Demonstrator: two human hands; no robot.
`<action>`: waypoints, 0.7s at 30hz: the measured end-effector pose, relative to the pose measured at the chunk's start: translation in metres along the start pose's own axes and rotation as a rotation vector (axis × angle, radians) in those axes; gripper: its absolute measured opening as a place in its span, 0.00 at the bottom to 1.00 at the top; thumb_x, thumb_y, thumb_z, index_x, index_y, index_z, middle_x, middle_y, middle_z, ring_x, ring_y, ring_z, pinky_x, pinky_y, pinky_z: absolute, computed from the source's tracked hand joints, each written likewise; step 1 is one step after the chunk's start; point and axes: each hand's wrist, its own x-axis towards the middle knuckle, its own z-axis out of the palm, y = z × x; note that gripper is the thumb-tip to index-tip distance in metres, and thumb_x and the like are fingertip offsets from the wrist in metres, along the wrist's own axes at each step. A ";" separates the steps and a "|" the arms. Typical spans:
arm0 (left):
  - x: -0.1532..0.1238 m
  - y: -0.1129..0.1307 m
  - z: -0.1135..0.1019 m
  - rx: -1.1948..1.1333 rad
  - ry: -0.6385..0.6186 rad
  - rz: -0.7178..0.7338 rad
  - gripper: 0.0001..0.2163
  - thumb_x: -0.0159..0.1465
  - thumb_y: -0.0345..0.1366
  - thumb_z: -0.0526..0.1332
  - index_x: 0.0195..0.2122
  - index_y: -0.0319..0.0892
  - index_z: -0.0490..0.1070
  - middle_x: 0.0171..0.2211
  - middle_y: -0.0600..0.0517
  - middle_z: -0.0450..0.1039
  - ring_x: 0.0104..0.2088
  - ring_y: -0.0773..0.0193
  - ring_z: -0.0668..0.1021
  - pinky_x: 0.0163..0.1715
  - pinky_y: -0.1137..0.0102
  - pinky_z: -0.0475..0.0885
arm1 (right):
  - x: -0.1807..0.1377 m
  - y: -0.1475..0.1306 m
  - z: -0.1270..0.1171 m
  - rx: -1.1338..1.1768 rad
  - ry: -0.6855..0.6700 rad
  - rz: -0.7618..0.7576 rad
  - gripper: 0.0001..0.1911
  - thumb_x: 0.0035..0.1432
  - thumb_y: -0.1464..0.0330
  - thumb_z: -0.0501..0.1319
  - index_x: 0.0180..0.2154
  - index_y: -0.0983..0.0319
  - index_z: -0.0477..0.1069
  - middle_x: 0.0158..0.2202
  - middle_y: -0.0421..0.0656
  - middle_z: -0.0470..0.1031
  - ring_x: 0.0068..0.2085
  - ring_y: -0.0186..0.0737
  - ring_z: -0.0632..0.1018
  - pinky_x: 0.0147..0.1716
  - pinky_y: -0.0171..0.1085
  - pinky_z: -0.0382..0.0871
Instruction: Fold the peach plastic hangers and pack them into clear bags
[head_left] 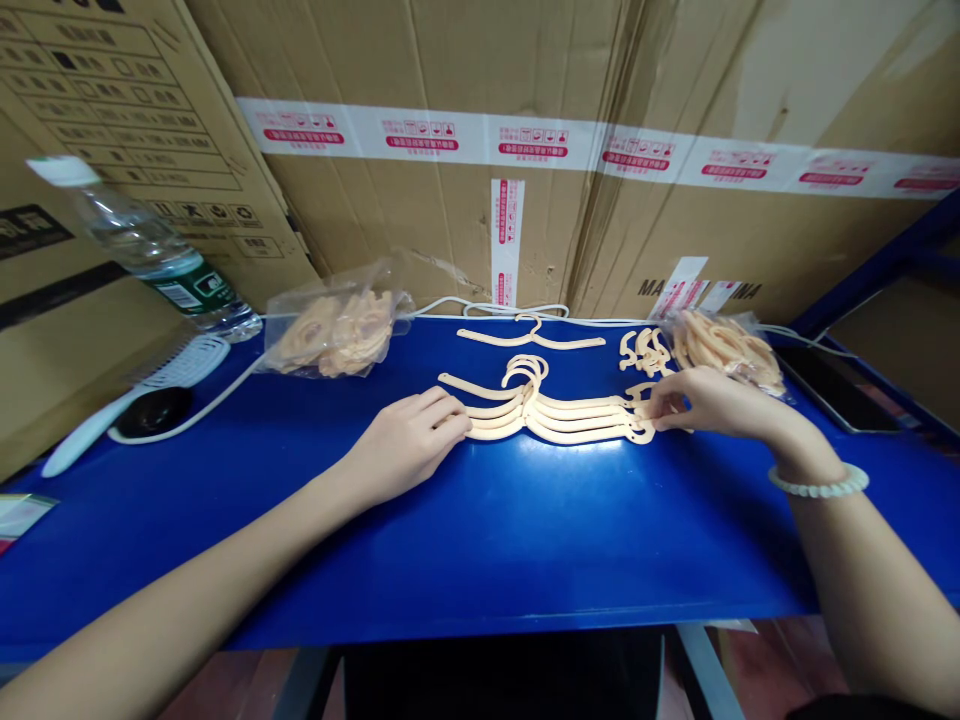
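Note:
Several beige plastic hangers lie nested in a row on the blue table, their hooks pointing away from me. My left hand has its fingers curled over the left ends of these hangers. At their right ends, small curved beige pieces sit against the arms. My right hand pinches at one of these small pieces, its thumb and fingertips partly hiding it. Behind the row lies a single hanger. More loose curved pieces are just beyond my right hand.
Clear bags of beige parts lie at left and right. On the left are a water bottle, a hairbrush and a black oval object. A dark phone-like slab lies right. Cardboard boxes wall the back.

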 end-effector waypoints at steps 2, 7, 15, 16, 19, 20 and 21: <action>0.000 0.000 0.003 0.012 0.033 -0.024 0.08 0.72 0.28 0.54 0.38 0.39 0.73 0.38 0.47 0.77 0.40 0.58 0.75 0.37 0.66 0.71 | 0.000 0.001 0.000 -0.024 0.016 0.011 0.12 0.54 0.62 0.63 0.33 0.63 0.80 0.31 0.47 0.81 0.31 0.42 0.78 0.31 0.38 0.66; 0.000 0.002 0.004 -0.023 0.056 -0.054 0.08 0.71 0.29 0.55 0.37 0.39 0.73 0.37 0.47 0.77 0.39 0.58 0.76 0.38 0.65 0.72 | 0.001 0.001 0.000 -0.085 0.049 0.002 0.10 0.54 0.63 0.62 0.32 0.63 0.77 0.30 0.46 0.79 0.30 0.41 0.76 0.30 0.37 0.64; 0.000 0.004 0.004 -0.124 0.042 -0.094 0.06 0.70 0.30 0.57 0.36 0.40 0.72 0.37 0.47 0.76 0.39 0.59 0.76 0.39 0.65 0.72 | -0.002 0.001 -0.001 -0.080 0.034 0.012 0.07 0.51 0.65 0.63 0.31 0.62 0.74 0.29 0.45 0.78 0.30 0.42 0.77 0.30 0.37 0.65; -0.001 0.004 0.004 -0.144 0.034 -0.104 0.05 0.70 0.30 0.58 0.37 0.40 0.72 0.38 0.47 0.76 0.40 0.59 0.76 0.39 0.64 0.72 | -0.002 0.001 -0.001 -0.072 0.040 0.014 0.07 0.51 0.64 0.63 0.31 0.62 0.74 0.29 0.45 0.78 0.30 0.43 0.77 0.30 0.37 0.65; -0.002 0.003 0.005 -0.201 0.015 -0.127 0.04 0.70 0.31 0.58 0.38 0.41 0.72 0.39 0.48 0.76 0.40 0.59 0.76 0.41 0.64 0.72 | -0.002 0.001 -0.001 -0.035 0.050 0.008 0.09 0.51 0.62 0.63 0.31 0.61 0.74 0.28 0.45 0.78 0.30 0.44 0.78 0.30 0.38 0.65; -0.002 0.003 0.006 -0.215 0.011 -0.134 0.04 0.70 0.32 0.58 0.39 0.41 0.72 0.40 0.48 0.76 0.41 0.58 0.76 0.41 0.64 0.72 | -0.003 0.001 -0.001 -0.022 0.056 0.001 0.09 0.51 0.61 0.63 0.31 0.61 0.74 0.28 0.45 0.78 0.30 0.44 0.77 0.30 0.38 0.65; -0.002 0.003 0.005 -0.225 0.008 -0.139 0.03 0.69 0.32 0.58 0.39 0.41 0.72 0.40 0.47 0.76 0.41 0.58 0.76 0.42 0.64 0.72 | -0.003 0.000 -0.002 -0.011 0.064 -0.008 0.10 0.52 0.60 0.63 0.31 0.61 0.74 0.28 0.45 0.78 0.30 0.44 0.77 0.30 0.38 0.65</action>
